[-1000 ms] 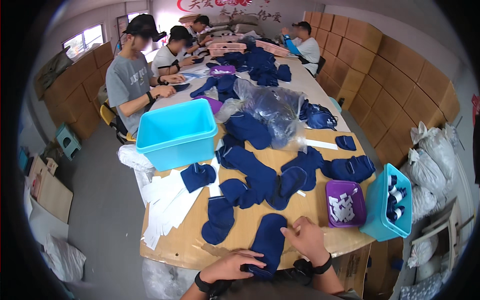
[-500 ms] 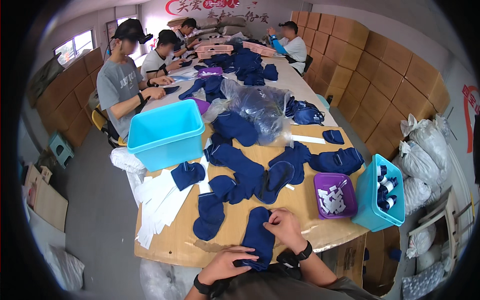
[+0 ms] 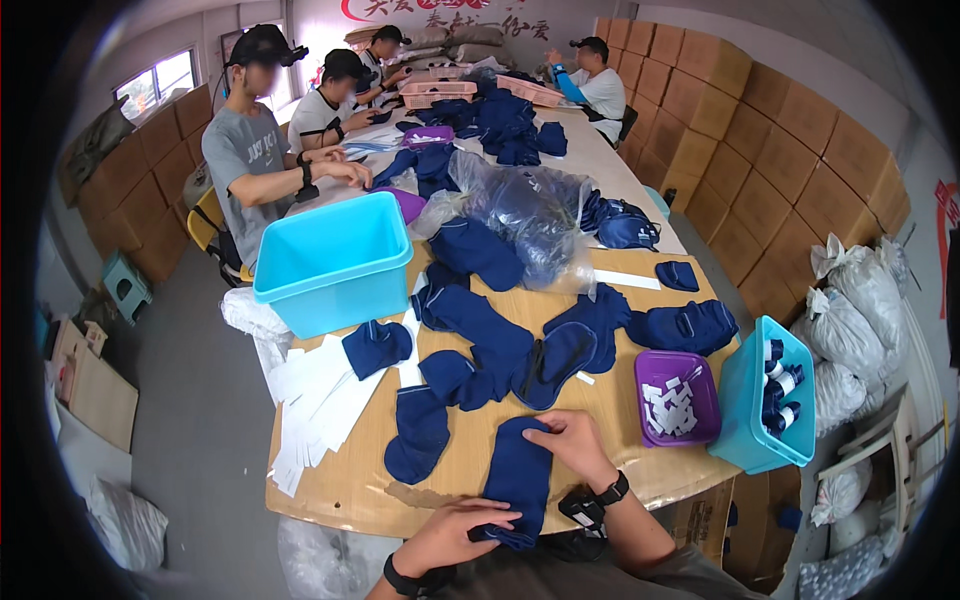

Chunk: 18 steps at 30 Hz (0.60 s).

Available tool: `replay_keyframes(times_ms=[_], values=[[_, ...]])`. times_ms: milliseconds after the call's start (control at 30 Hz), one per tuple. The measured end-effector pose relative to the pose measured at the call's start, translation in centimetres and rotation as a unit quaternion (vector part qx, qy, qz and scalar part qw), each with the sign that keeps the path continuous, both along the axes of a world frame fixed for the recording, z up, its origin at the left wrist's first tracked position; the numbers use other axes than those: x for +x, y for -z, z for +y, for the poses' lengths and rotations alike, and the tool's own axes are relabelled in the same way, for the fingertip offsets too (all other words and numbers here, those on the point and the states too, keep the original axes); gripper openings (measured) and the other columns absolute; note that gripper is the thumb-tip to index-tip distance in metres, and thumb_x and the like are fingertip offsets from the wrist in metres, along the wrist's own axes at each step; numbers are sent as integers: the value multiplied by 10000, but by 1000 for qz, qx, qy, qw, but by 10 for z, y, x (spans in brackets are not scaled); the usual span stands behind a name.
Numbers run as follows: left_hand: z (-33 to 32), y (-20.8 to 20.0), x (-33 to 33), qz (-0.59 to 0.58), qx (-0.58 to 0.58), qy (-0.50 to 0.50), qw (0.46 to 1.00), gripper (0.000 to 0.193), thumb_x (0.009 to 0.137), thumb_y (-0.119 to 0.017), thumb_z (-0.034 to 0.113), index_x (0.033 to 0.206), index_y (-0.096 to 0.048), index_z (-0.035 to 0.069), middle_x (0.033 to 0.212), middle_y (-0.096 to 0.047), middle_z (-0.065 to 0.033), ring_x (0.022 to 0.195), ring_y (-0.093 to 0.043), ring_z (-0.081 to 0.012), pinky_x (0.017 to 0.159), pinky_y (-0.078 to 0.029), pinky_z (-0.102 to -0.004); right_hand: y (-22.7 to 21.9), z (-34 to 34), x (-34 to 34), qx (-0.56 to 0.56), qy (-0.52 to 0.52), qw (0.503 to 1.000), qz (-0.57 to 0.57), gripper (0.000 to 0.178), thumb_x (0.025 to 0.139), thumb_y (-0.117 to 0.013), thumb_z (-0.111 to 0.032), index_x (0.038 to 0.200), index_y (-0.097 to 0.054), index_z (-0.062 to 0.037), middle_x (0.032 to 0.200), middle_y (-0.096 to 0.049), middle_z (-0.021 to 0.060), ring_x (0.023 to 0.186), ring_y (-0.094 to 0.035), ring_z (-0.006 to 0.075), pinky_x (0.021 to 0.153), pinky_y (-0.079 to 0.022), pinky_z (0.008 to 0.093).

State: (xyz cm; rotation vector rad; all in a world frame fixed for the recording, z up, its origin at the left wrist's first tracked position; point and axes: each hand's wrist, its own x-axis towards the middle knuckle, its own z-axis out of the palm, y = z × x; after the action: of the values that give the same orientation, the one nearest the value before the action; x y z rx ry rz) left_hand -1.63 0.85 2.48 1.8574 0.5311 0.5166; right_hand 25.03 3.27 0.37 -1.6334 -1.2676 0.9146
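A navy sock-shaped cloth piece [image 3: 519, 470] lies lengthwise before me at the table's near edge. My right hand [image 3: 575, 447] pinches its far right corner between thumb and fingers. Across its near end rests my left hand [image 3: 462, 532], fingers closed on the cloth where it looks folded. Just left of it lies another navy cloth piece [image 3: 417, 435]. Beyond my hands is a loose heap of similar navy pieces [image 3: 487, 335], some with thin pale edging.
At the right stand a purple basket [image 3: 645, 400] of white paper slips and a teal bin [image 3: 745, 420] holding banded navy rolls. Left are white paper strips [image 3: 315, 400] and a larger teal bin [image 3: 335, 295]. A clear plastic bag [image 3: 530, 220] lies mid-table. Co-workers sit farther along.
The cloth's far end now looks flatter and squarer, and my right hand has shifted slightly to its corner. The nearest co-worker at the left has moved their hands forward over the table.
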Motion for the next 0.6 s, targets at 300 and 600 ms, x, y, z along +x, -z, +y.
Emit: replay_keyframes(times_ms=[300,600], values=[[1,-2,3,22,87,-19,996,411,763,-768,103,1167,-709,150,1103,-723,-73,997,-684,-273,934,-512,-361,6,18,0,59,0,996,65,135,807,-770,2,931,-733,41,911,-744,97,839,-690,128,764,-535,243],[-12,-2,8,18,77,-25,997,411,730,-791,84,1133,-726,133,1080,-716,-78,999,-676,-268,909,-519,-367,-2,2,-11,104,30,989,-99,220,827,-775,-186,961,-738,-17,894,-738,123,815,-720,219,720,-544,309]])
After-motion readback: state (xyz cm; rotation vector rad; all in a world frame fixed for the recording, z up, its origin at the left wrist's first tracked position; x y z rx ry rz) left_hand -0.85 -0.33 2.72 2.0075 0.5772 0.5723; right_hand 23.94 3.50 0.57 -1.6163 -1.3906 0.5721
